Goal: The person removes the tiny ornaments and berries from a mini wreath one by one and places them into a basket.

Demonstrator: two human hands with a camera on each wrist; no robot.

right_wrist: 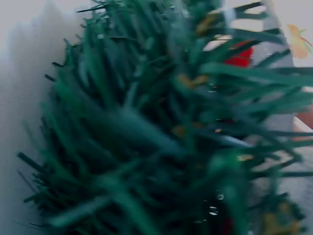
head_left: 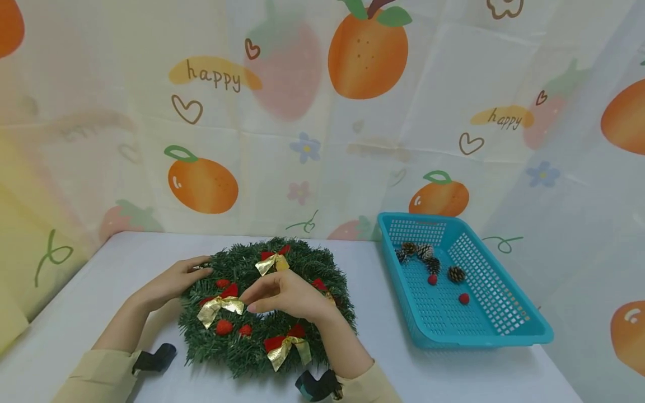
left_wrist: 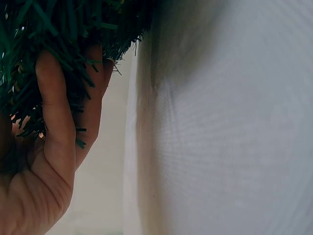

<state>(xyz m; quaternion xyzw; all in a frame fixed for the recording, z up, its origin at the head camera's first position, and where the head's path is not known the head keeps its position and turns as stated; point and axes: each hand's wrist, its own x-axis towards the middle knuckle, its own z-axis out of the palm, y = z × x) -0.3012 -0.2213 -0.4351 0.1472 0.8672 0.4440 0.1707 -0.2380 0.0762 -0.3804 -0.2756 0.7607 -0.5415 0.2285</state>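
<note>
A green tinsel wreath (head_left: 232, 355) lies on the table, trimmed with red-and-gold bows and red berries. My left hand (head_left: 176, 280) grips its upper left edge; in the left wrist view, the fingers (left_wrist: 56, 107) reach into the green strands. My right hand (head_left: 294, 296) is over the wreath's middle, thumb and forefinger bent together at the right end of the left bow (head_left: 216, 308). I cannot tell whether they pinch anything. Around that bow are red berries (head_left: 224, 327). Other bows show at the top (head_left: 272, 262) and bottom (head_left: 288, 346). Only blurred green strands (right_wrist: 122, 127) fill most of the right wrist view.
To the right stands a blue plastic basket (head_left: 484, 340) holding several pinecones (head_left: 456, 274) and two red berries (head_left: 463, 299). Behind the white table (head_left: 373, 358) hangs a fruit-print curtain (head_left: 312, 184). Black straps (head_left: 156, 358) sit at both wrists.
</note>
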